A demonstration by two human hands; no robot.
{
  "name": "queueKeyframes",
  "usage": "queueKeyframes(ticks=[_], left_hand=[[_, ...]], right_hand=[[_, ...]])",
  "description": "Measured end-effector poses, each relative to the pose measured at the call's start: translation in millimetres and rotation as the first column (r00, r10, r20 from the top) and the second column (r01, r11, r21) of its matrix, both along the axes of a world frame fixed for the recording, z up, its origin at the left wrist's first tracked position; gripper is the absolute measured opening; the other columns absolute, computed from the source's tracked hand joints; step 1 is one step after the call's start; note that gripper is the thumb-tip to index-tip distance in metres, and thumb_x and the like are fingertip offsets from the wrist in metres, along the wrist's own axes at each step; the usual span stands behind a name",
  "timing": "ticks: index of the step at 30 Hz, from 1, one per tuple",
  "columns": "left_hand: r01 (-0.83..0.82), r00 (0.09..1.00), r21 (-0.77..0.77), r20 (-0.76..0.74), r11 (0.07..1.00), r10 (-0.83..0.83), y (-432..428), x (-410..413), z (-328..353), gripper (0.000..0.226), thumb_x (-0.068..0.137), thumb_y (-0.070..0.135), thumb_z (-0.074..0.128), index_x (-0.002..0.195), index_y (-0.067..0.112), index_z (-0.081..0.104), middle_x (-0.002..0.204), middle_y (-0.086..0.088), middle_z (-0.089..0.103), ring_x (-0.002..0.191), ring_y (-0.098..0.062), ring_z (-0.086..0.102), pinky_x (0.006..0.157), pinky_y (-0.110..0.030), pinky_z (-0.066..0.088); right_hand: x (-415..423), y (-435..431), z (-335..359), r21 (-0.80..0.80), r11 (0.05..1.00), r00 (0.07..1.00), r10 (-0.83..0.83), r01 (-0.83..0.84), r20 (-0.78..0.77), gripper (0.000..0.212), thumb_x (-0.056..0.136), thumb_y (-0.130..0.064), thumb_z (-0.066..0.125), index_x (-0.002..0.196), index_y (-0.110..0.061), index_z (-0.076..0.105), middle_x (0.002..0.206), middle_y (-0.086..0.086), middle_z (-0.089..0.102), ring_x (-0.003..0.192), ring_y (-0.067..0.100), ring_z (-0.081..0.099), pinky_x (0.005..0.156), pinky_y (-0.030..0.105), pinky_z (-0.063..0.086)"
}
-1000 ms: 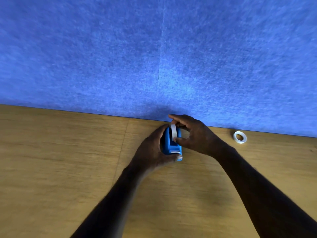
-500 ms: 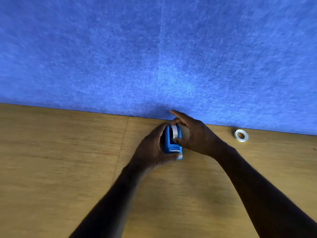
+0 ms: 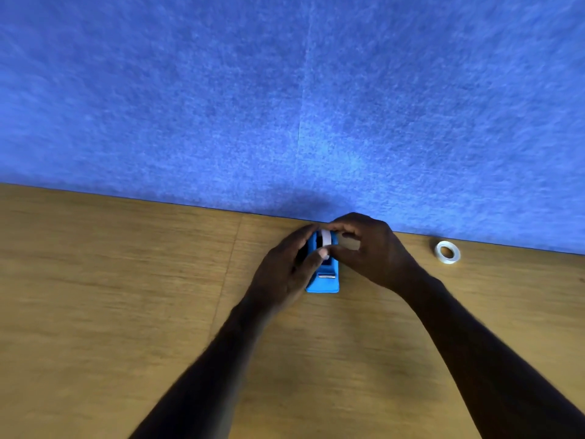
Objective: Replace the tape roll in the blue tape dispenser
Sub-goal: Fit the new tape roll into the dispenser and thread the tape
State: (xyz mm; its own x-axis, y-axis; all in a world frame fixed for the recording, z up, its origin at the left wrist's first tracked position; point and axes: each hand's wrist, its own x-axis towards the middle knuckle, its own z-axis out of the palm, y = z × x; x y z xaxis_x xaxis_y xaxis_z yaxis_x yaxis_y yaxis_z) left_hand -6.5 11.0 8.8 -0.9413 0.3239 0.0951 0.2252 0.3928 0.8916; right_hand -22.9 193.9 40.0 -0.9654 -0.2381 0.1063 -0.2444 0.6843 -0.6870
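The blue tape dispenser (image 3: pixel 326 282) stands on the wooden table near the blue wall, its metal cutter facing me. A white tape roll (image 3: pixel 326 238) sits upright in its slot. My left hand (image 3: pixel 285 270) wraps the dispenser's left side, its thumb resting on the roll. My right hand (image 3: pixel 370 251) pinches the roll from the right and from above. A second white tape roll (image 3: pixel 448 252) lies flat on the table to the right, apart from both hands.
The wooden table (image 3: pixel 126 296) runs up to a blue felt wall (image 3: pixel 285 106) just behind the dispenser. A seam in the tabletop runs left of my left hand.
The tape roll has sunk lower into the dispenser. My right fingers have curled down over it, and my left thumb has shifted from the dispenser's front up onto the roll.
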Motion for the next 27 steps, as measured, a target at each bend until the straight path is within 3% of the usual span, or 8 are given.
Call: queueKeyframes(ticks=[6,9,13,18,23,27], left_hand=[[-0.020,1.000,0.016,0.012,1.000,0.019,-0.4,-2.3,-3.4,0.038,0.098,0.035,0.056,0.135,0.030,0.053,0.122,0.016,0.064,0.106,0.004,0.063,0.084,-0.014,0.050],[-0.034,0.999,0.020,0.024,0.999,0.034,-0.8,-3.2,-6.9,0.043,0.095,0.032,0.061,0.137,0.032,0.052,0.126,0.015,0.064,0.109,0.003,0.062,0.089,-0.018,0.052],[-0.051,0.998,0.050,0.044,0.997,0.049,-1.1,-3.8,-9.2,0.049,0.090,0.022,0.068,0.135,0.036,0.053,0.127,0.019,0.063,0.112,0.006,0.059,0.090,-0.012,0.048],[-0.044,0.999,0.055,0.034,0.998,0.042,-1.7,-5.4,-10.4,0.051,0.090,0.026,0.069,0.137,0.033,0.052,0.132,0.018,0.060,0.118,0.007,0.056,0.094,-0.010,0.045],[-0.038,0.999,0.078,0.024,0.996,0.036,0.3,-5.9,-9.7,0.045,0.091,0.030,0.067,0.134,0.032,0.055,0.128,0.017,0.062,0.114,0.003,0.060,0.094,-0.023,0.052],[-0.046,0.998,0.087,0.050,0.995,0.042,-0.2,-6.0,-9.9,0.043,0.090,0.031,0.068,0.132,0.035,0.056,0.124,0.018,0.064,0.110,0.003,0.062,0.091,-0.027,0.055]], right_hand=[[-2.8,0.2,-2.1,-0.023,1.000,1.000,-0.008,0.009,0.019,0.023,0.083,-0.025,0.071,0.106,-0.021,0.069,0.102,-0.005,0.067,0.095,0.005,0.063,0.085,0.027,0.054],[-6.4,0.1,-3.4,-0.049,0.998,0.998,-0.042,0.044,0.046,0.016,0.086,-0.025,0.069,0.100,-0.018,0.071,0.097,-0.005,0.068,0.089,0.002,0.063,0.076,0.018,0.051],[-10.6,-2.4,-3.0,-0.064,0.995,0.995,-0.075,0.079,0.069,0.014,0.088,-0.023,0.067,0.098,-0.015,0.073,0.094,-0.005,0.068,0.086,-0.001,0.062,0.069,0.006,0.044],[-10.6,-1.9,0.5,-0.102,0.991,0.995,-0.081,0.086,0.056,0.008,0.085,-0.020,0.071,0.092,-0.019,0.075,0.088,-0.008,0.071,0.081,-0.004,0.064,0.067,0.006,0.044],[-8.9,-2.9,0.4,-0.127,0.989,0.997,-0.072,0.072,0.011,0.008,0.084,-0.015,0.071,0.088,-0.021,0.074,0.083,-0.013,0.070,0.081,-0.001,0.066,0.070,0.009,0.048],[-10.8,-2.0,-0.8,-0.155,0.985,0.994,-0.064,0.077,0.085,0.012,0.081,-0.019,0.075,0.093,-0.020,0.073,0.089,-0.008,0.071,0.083,0.001,0.068,0.076,0.016,0.053]])
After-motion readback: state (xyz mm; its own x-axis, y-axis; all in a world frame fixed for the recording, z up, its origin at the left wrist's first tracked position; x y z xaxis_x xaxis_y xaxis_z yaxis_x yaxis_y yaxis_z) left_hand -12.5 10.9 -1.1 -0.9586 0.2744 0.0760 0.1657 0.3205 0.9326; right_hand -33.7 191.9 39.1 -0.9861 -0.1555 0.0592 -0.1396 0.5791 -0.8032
